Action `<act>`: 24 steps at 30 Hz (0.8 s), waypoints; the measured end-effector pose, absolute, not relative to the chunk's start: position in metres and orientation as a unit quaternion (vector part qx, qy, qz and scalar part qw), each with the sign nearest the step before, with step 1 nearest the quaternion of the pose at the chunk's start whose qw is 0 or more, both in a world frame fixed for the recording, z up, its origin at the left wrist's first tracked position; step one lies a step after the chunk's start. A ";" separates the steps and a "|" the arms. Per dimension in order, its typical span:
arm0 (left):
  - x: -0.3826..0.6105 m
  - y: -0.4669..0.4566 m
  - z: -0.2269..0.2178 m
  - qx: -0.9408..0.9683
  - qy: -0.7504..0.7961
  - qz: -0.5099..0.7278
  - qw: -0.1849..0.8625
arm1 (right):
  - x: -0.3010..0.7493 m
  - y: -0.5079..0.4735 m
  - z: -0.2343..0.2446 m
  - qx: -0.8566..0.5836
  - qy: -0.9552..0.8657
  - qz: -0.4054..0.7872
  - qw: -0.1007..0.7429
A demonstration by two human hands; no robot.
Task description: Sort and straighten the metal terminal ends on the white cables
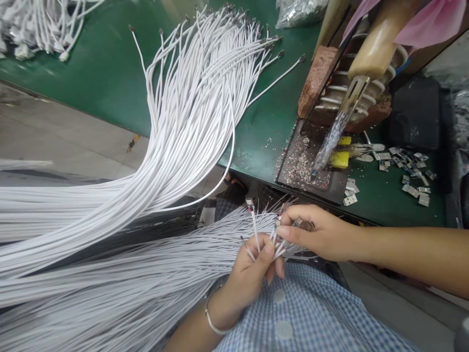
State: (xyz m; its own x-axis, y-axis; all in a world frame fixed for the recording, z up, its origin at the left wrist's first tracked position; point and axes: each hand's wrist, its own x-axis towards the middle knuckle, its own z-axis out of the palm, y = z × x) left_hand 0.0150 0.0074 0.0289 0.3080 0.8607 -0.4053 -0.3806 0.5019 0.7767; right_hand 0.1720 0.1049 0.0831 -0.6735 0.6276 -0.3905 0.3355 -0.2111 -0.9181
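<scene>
My left hand [252, 274] is closed round a few thin white cables [252, 220], holding their stripped ends upright over my lap. A silver bangle sits on that wrist. My right hand [318, 232] reaches in from the right and pinches the tips of those cable ends beside my left fingers, with small metal connector parts between its fingers. A large bundle of white cables [110, 283] lies across my lap, running off to the left.
A second big bundle of white cables [190, 107] fans over the green table [106, 73]. A soldering iron [351, 98] rests on a brick stand above a dirty tray [304, 166]. Yellow sponges [340, 159] and loose metal connector shells [406, 171] lie at the right.
</scene>
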 end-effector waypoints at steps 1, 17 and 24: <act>0.015 0.008 0.030 0.287 0.423 0.406 0.758 | 0.172 0.105 0.083 -0.397 -0.611 0.675 0.112; 0.017 0.010 0.033 0.300 0.432 0.419 0.740 | 0.172 0.106 0.081 -0.408 -0.619 0.660 0.121; 0.014 0.013 0.034 0.310 0.456 0.421 0.720 | 0.173 0.106 0.081 -0.405 -0.616 0.666 0.120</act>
State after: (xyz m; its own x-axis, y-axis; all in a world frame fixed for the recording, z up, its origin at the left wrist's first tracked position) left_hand 0.0136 0.0128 0.0342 0.2286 0.8895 -0.3956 -0.3241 0.4527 0.8306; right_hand 0.1732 0.1062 0.0813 -0.6440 0.6576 -0.3910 0.3385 -0.2134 -0.9164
